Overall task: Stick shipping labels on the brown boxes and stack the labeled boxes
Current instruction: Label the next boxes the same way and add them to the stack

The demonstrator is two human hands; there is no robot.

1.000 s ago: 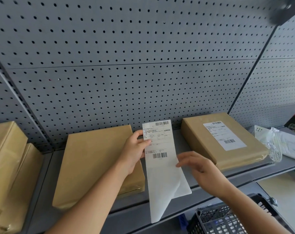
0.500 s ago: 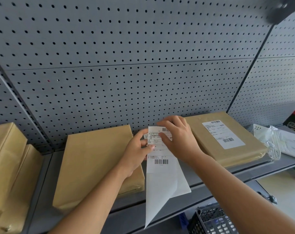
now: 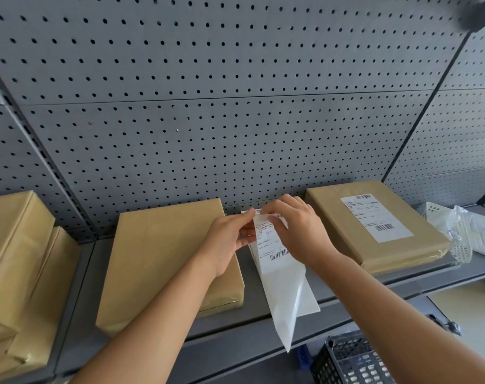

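A white shipping label sheet (image 3: 271, 245) with barcodes hangs over the grey shelf (image 3: 263, 322) between two brown boxes. My left hand (image 3: 227, 239) pinches its upper left edge. My right hand (image 3: 296, 228) grips the top right corner, where the label is bent away from its backing. The blank lower backing (image 3: 287, 306) droops past the shelf edge. An unlabeled brown box (image 3: 166, 259) lies flat to the left. A brown box with a label stuck on top (image 3: 374, 225) lies to the right.
Several brown wrapped boxes (image 3: 16, 267) are piled at the far left of the shelf. Clear plastic bags with white items (image 3: 457, 231) lie at the far right. A black crate (image 3: 349, 361) sits below the shelf. Grey pegboard (image 3: 208, 106) backs the shelf.
My right hand came up from below the sheet to its top corner and took hold there. The sheet's top has curled over and the sheet has tilted slightly.
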